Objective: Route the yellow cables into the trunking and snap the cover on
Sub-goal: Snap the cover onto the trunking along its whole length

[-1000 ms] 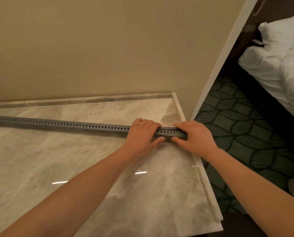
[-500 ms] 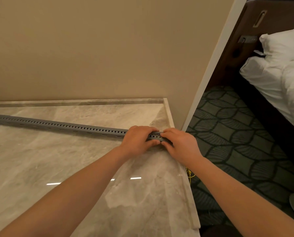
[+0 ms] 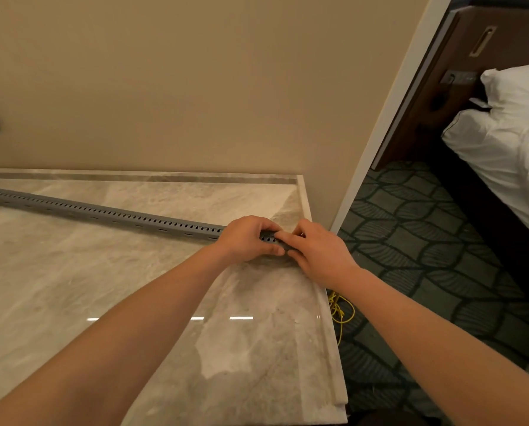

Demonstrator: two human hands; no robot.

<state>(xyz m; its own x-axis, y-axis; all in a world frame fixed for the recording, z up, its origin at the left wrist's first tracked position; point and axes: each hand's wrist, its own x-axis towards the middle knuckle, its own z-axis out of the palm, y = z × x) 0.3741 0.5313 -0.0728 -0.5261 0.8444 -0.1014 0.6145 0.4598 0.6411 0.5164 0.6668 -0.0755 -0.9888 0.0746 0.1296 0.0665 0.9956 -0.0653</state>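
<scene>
The trunking (image 3: 103,212) lies flat on the counter (image 3: 134,287), its long axis running from the fingers away to the left, the slotted side facing up. The left hand (image 3: 248,238) curls over it just short of the near end; the right hand (image 3: 318,253) pinches the very end, fingertips meeting the left's. It looks like light, thin plastic, stiff yet likely to whip if lifted by one end, so a grip further along would steady it. The cables (image 3: 340,312) dangle below the right wrist, off the counter edge.
</scene>
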